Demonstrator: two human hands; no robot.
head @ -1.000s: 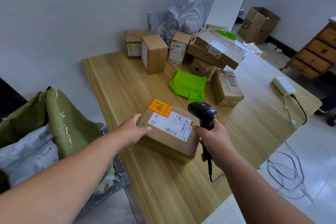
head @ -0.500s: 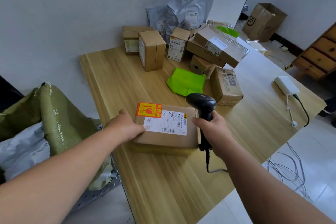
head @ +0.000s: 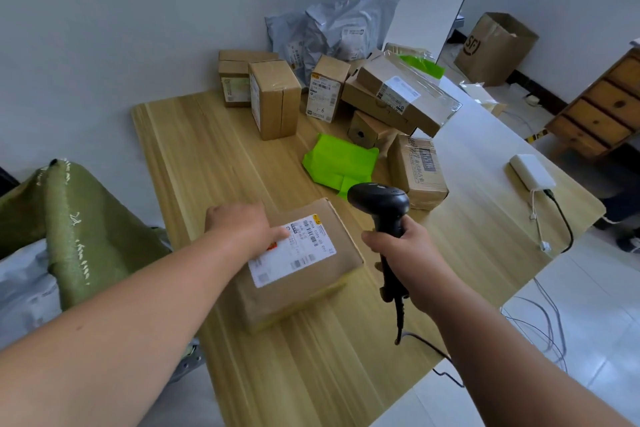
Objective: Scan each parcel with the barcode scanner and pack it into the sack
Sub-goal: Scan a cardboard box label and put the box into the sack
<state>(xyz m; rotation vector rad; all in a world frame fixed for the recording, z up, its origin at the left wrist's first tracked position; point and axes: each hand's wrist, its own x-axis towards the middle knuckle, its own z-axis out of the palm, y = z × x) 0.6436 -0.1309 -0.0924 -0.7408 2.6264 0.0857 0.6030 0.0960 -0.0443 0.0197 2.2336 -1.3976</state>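
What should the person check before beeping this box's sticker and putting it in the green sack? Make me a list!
1. Scanner in hand: right hand grips the barcode scanner. Ok.
2. Label up: the label on the parcel faces up. Ok.
3. Barcode uncovered: left hand holds the parcel, covering one label corner; the barcode stripes show. Ok.
4. Scanner aimed at label: cannot tell.
5. Sack close: green sack stands left of the table. Ok.

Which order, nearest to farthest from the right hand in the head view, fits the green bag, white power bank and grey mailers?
1. Green bag, just beyond the right hand.
2. White power bank, farther off to the right.
3. Grey mailers, at the very back.
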